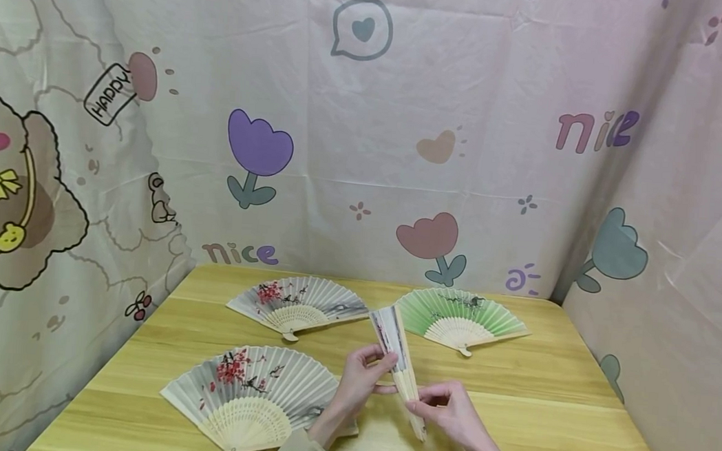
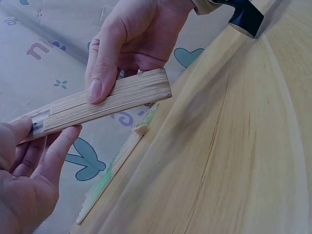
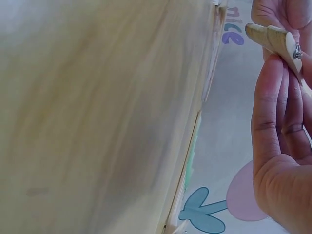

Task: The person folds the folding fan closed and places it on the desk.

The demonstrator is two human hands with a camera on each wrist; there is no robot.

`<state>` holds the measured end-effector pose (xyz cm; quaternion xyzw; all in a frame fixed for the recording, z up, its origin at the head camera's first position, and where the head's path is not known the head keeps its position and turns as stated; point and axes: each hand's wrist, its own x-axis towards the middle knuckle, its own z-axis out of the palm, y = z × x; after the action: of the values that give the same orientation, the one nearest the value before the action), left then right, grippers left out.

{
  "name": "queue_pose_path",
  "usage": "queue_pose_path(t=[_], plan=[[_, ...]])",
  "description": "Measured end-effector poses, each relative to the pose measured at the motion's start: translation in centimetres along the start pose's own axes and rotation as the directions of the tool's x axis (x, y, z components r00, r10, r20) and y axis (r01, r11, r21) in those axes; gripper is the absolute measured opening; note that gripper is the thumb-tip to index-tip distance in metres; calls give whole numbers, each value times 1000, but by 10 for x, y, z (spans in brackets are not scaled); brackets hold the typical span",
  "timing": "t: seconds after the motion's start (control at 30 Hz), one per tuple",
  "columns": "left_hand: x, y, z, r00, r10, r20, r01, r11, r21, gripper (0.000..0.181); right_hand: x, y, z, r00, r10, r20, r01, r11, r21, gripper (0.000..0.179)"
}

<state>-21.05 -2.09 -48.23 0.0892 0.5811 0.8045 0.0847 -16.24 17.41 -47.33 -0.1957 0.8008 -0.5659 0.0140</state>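
Note:
A nearly folded hand fan (image 1: 403, 373) with pale wooden ribs and a grey-white printed leaf is held tilted above the table. My left hand (image 1: 364, 376) pinches it near the leaf, thumb on the front. Lower down, my right hand (image 1: 453, 416) grips the wooden ribs between thumb and fingers. The left wrist view shows the ribs (image 2: 112, 100) stacked closely together. In the right wrist view the rivet end (image 3: 278, 40) sticks out past the fingers of my right hand (image 3: 273, 131). A spread grey-white fan (image 1: 251, 398) with red blossoms lies beside my left forearm, which partly hides it.
Farther back on the wooden table (image 1: 548, 416) lie another spread blossom fan (image 1: 300, 308) at left and a spread green fan (image 1: 461, 318) at right. Printed cloth (image 1: 355, 115) hangs behind the table and along both sides.

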Motion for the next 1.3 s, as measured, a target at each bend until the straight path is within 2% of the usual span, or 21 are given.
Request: queue_pose_path(t=[0.2,0.4,0.63,0.77,0.93,1.1,1.3], plan=[[0,2,0,1000,1,24,-1,1000,17,39,-1,1,0,1000,-10,-21,10,1000,3,14],[0,3,-1,1000,-4,27,4,1000,4,39,-1,2,-1,1000,-29,-3,29,1000,4,13],[-1,1,-5,1000,-24,6,25,997,-76,43,0,3,-2,995,-85,52,86,996,-8,10],[0,1,-6,1000,-25,19,27,992,-119,42,0,2,-2,992,-98,77,98,995,2,10],[0,1,-6,999,-37,21,40,990,-134,39,-1,2,-2,989,-113,96,112,994,12,8],[0,3,-6,999,-40,35,44,991,-123,44,-1,4,-3,990,-99,103,96,995,38,11],[0,3,-7,997,-45,66,52,992,-112,43,-1,6,-5,987,-70,141,59,995,84,24]])
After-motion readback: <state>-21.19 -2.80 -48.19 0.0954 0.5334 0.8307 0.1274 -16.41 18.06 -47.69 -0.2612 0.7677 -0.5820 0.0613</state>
